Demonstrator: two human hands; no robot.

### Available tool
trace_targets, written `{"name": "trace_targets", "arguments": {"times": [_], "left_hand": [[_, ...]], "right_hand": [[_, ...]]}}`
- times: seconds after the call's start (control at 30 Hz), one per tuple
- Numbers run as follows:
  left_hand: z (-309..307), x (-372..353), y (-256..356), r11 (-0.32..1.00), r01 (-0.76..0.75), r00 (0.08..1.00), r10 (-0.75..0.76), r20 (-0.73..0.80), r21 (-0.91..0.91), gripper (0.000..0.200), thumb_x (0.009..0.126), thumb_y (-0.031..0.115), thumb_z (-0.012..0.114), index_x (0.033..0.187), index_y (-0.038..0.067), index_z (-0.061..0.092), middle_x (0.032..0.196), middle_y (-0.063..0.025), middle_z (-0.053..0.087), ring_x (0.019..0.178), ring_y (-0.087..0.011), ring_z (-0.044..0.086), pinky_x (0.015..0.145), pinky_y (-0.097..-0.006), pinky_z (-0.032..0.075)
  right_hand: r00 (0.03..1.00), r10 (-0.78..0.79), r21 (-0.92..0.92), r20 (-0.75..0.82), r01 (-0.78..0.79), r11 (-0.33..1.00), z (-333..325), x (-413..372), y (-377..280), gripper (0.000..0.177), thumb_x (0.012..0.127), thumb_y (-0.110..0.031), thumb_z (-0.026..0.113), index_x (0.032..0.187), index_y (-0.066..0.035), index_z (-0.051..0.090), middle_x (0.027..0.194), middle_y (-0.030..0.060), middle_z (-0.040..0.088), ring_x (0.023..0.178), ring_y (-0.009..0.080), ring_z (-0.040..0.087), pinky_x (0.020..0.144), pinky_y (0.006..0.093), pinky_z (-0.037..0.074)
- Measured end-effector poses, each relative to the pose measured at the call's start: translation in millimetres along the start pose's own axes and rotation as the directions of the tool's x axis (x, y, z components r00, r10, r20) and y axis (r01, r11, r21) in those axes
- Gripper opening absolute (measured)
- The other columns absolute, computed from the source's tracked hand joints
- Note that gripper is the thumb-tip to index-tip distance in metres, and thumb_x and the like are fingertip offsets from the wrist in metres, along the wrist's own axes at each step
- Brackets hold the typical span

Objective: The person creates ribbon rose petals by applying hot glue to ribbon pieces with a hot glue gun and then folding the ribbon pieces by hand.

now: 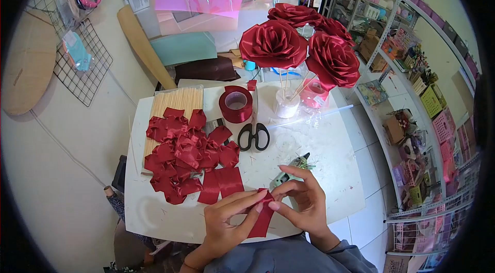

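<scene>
A strip of dark red satin ribbon (263, 222) is held near the table's front edge. My left hand (227, 221) pinches its top from the left, thumb and fingertips pressed on the cloth. From the right, my right hand (301, 203) pinches the same folded end between thumb and index finger, its other fingers raised. Just left of the hands lie flat red ribbon pieces (230, 181), beside a heap of folded red petals (180, 151). A glue gun (283, 177) rests behind my right hand, partly hidden by it.
Black-handled scissors (253, 137) and a red ribbon roll (235, 104) lie mid-table. Wooden sticks (178, 98) are under the heap. Large red fabric roses (273, 44) stand in a white holder (286, 105) at the back. Shelves (392, 118) line the right side.
</scene>
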State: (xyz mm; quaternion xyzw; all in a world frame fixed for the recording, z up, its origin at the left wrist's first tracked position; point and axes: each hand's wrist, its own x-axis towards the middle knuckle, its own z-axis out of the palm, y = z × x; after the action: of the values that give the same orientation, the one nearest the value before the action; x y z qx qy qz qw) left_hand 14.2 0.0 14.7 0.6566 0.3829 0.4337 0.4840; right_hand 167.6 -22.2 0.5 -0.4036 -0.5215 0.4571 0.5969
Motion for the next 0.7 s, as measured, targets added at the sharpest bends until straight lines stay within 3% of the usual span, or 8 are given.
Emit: {"name": "trace_targets", "arguments": {"times": [0.6, 0.7], "left_hand": [[0.6, 0.0, -1.5, 1.0, 0.021, 0.995, -0.018, 0.095, -0.024, 0.024, 0.071, -0.011, 0.055, 0.094, -0.005, 0.059, 0.092, -0.016, 0.058, 0.081, -0.0158, 0.058, 0.071, -0.0225, 0.048], [0.9, -0.7, -7.7, 0.987, 0.02, 0.999, -0.012, 0.052, -0.159, 0.026, 0.074, -0.005, 0.056, 0.099, 0.0, 0.058, 0.095, -0.0125, 0.058, 0.082, -0.0133, 0.058, 0.069, -0.0222, 0.049]], "right_hand": [[0.998, 0.058, 0.062, -0.007, -0.058, 0.996, 0.1, 0.4, 1.4, 0.048, 0.073, 0.008, 0.057, 0.116, 0.001, 0.038, 0.079, 0.0089, 0.059, 0.078, 0.0117, 0.056, 0.074, 0.0251, 0.044], [0.998, 0.056, 0.156, -0.031, -0.051, 0.986, 1.9, -1.6, -1.2, 0.046, 0.073, 0.008, 0.057, 0.114, 0.001, 0.04, 0.083, 0.0111, 0.058, 0.082, 0.0136, 0.055, 0.076, 0.0267, 0.044]]}}
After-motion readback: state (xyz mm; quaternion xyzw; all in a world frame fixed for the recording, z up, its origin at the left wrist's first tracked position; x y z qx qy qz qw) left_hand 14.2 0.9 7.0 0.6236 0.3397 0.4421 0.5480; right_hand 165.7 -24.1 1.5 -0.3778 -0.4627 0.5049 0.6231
